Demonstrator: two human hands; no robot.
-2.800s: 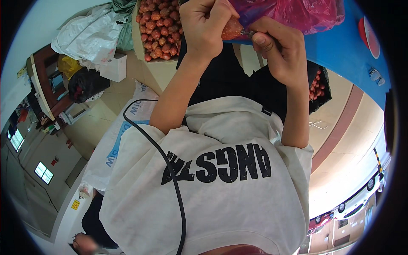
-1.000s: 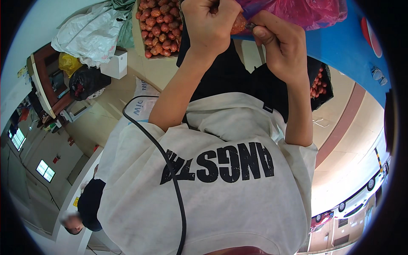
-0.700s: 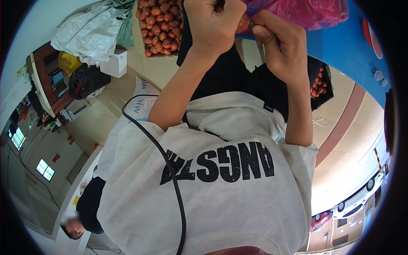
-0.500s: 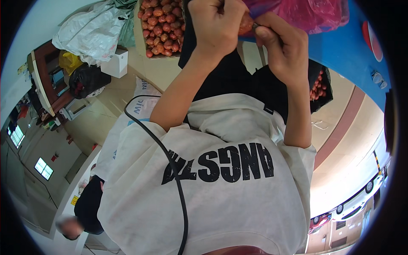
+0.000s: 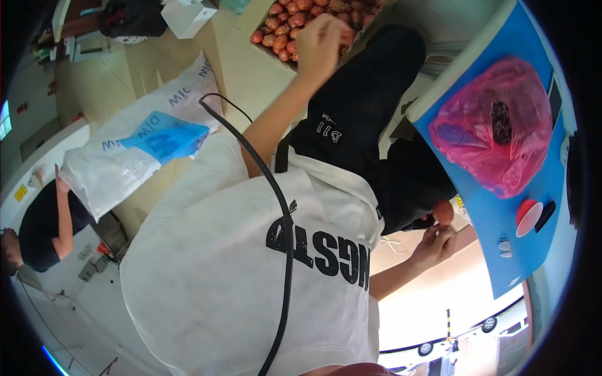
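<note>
On the left, my left hand (image 5: 321, 49) is over a carton of rough, reddish round balls (image 5: 280, 42). Its fingers are bent and smeared by motion, so whether it grips a ball cannot be told. My right hand (image 5: 437, 245) is low on the right, below the blue table's edge. A single reddish ball (image 5: 443, 213) stands out at its pinched fingertips. Beside that ball a pale item with a yellow patch (image 5: 461, 210) shows in part. A pink plastic bag (image 5: 461, 153) lies on the blue table (image 5: 495, 263), with a dark, bumpy object (image 5: 501, 122) in it.
A red-rimmed bowl (image 5: 530, 217) and a black object (image 5: 546, 216) share the table. A large white sack (image 5: 113, 169) stands at left, a co-worker's hand (image 5: 61, 182) against it. A white box (image 5: 188, 17) is farther back. A black cable (image 5: 288, 269) crosses my front.
My hands were together over the table edge, working on a reddish ball. They have parted: the left went to the carton, the right down and right. The view has turned, showing more table.
</note>
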